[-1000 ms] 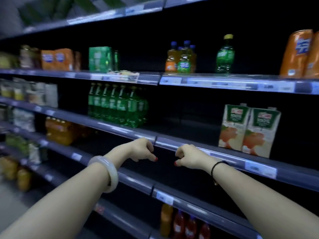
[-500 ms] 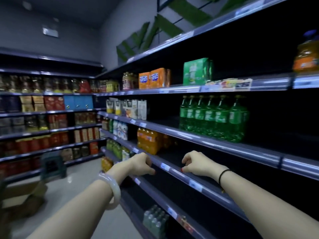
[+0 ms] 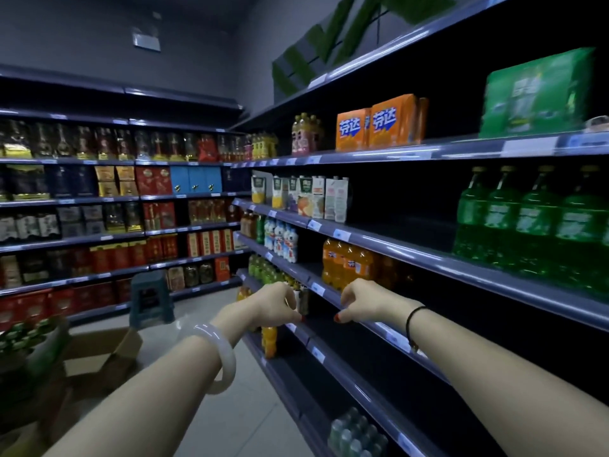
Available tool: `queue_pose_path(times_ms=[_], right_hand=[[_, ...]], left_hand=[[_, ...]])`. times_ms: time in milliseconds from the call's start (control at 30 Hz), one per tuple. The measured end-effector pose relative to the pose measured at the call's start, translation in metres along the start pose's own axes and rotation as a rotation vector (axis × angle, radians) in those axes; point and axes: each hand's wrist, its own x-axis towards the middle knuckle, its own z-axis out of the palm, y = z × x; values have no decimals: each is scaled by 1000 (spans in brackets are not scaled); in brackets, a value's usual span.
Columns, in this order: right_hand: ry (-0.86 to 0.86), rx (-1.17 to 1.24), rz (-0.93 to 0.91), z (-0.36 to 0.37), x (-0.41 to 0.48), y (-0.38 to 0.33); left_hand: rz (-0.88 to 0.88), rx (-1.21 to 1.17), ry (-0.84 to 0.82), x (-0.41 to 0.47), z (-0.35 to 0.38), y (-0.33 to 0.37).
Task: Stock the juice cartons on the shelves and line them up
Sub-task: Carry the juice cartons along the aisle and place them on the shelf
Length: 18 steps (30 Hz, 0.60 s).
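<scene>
Several juice cartons [image 3: 304, 197] stand in a row on the second shelf [image 3: 389, 244] of the right-hand rack, far ahead of my hands. My left hand [image 3: 273, 303], with a pale bangle on the wrist, hangs in the air with fingers curled and nothing in them. My right hand [image 3: 365, 300], with a black band on the wrist, is curled the same way and holds nothing. Both hands hover in front of the lower shelf edge [image 3: 372, 324], about a hand's width apart.
Green soda bottles [image 3: 527, 222] fill the second shelf at right. Orange soda bottles [image 3: 346, 262] stand one shelf lower. An open cardboard box [image 3: 95, 354] and a blue-green stool [image 3: 151, 296] are on the aisle floor at left. A stocked rack [image 3: 115, 206] lines the back wall.
My view has swung left along the aisle; the two cartons seen at right a second ago are out of frame. Both hands stay curled, held out in front of me.
</scene>
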Motion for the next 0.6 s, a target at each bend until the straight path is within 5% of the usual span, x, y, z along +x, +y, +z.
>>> queue_pose_path(times_ms=[600], right_hand=[[52, -33, -56, 16, 398, -71]], left_hand=[[-10, -57, 49, 301, -136, -203]])
